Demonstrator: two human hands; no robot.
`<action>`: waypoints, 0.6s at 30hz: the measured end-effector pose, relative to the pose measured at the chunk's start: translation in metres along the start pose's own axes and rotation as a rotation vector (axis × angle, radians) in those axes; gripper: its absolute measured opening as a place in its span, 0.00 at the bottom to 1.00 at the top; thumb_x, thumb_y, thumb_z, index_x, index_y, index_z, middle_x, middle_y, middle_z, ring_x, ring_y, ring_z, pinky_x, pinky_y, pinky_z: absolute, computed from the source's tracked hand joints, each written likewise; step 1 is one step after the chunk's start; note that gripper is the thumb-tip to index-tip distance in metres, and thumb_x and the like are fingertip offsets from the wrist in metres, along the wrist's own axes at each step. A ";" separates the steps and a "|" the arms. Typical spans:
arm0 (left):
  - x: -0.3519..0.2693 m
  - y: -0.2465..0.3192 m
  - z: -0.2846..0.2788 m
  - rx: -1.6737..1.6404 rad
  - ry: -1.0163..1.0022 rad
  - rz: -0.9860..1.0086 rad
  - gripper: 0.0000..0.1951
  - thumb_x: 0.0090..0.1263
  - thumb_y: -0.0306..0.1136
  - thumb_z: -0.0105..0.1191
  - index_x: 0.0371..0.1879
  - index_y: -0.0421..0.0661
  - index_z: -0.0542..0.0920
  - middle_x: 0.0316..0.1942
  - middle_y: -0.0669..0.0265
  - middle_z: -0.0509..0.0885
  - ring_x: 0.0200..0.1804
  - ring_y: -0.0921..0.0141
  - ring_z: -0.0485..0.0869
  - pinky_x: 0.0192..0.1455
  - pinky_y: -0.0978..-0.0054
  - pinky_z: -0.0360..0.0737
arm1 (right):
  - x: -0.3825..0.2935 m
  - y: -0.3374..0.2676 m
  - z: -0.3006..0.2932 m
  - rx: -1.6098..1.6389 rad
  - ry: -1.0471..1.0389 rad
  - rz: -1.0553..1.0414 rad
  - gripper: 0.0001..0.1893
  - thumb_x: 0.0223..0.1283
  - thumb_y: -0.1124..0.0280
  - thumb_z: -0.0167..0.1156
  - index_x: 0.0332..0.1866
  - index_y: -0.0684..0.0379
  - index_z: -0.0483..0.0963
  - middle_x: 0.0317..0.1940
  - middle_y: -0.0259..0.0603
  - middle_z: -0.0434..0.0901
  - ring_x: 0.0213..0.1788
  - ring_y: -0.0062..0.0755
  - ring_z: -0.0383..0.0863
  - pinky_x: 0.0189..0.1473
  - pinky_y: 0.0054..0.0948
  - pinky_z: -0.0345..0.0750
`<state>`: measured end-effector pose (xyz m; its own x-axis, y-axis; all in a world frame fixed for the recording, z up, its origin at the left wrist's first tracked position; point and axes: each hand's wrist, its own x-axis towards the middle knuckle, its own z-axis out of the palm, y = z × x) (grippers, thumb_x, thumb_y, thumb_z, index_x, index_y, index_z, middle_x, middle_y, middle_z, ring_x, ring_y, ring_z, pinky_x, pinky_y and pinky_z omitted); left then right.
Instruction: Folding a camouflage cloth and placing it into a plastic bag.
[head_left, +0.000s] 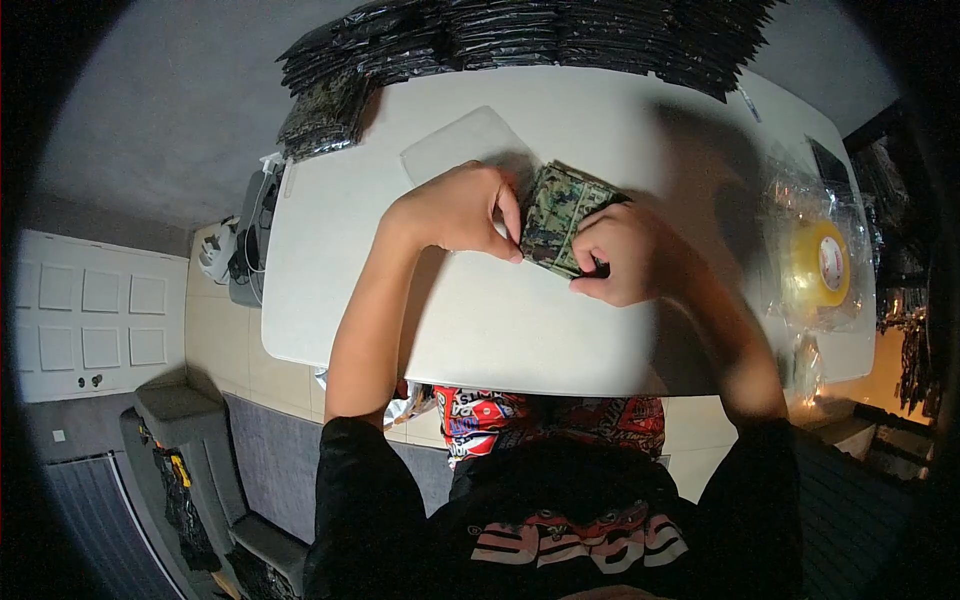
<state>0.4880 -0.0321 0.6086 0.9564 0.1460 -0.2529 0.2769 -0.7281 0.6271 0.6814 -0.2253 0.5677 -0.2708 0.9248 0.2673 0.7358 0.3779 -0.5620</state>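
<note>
A camouflage-patterned folded fabric piece (559, 214), perhaps a wallet or pouch, is held tilted over the white table. My right hand (630, 247) grips its right side, fingers curled and thumb at the lower edge. At its lower left edge, the thumb and a finger of my left hand (465, 210) pinch the rim. Partly under the left hand lies a flat clear plastic sleeve (465, 142); its lower part is hidden by that hand.
Stacks of black plastic packages (510, 34) line the far side of the white table (480, 322). A camouflage packet pile (322, 116) sits at the far left corner. On the right, a roll of clear tape (821, 262) rests among crumpled plastic wrap. A pen (748, 103) lies far right.
</note>
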 end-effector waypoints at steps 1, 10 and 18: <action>-0.001 -0.002 -0.001 0.000 0.000 0.000 0.15 0.47 0.36 0.83 0.29 0.42 0.92 0.37 0.62 0.85 0.40 0.65 0.83 0.44 0.69 0.79 | 0.001 -0.003 -0.005 -0.003 -0.082 0.063 0.17 0.47 0.65 0.79 0.23 0.56 0.74 0.19 0.38 0.74 0.24 0.44 0.78 0.29 0.41 0.71; 0.009 0.000 0.005 -0.001 0.380 0.061 0.18 0.64 0.43 0.77 0.23 0.39 0.90 0.13 0.67 0.79 0.18 0.74 0.69 0.25 0.72 0.69 | 0.016 0.008 0.019 -0.331 0.451 0.055 0.14 0.63 0.59 0.72 0.41 0.60 0.83 0.42 0.42 0.82 0.48 0.43 0.81 0.50 0.38 0.78; 0.013 -0.006 0.014 0.146 0.494 -0.039 0.17 0.68 0.44 0.74 0.33 0.39 0.93 0.18 0.58 0.84 0.23 0.70 0.84 0.30 0.71 0.79 | 0.015 0.015 0.032 -0.603 0.428 0.230 0.23 0.66 0.54 0.69 0.58 0.61 0.83 0.55 0.41 0.79 0.61 0.43 0.75 0.64 0.43 0.74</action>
<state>0.4979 -0.0348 0.5913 0.8849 0.4484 0.1261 0.3314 -0.7963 0.5060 0.6683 -0.2048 0.5382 0.1033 0.8329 0.5436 0.9884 -0.0247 -0.1499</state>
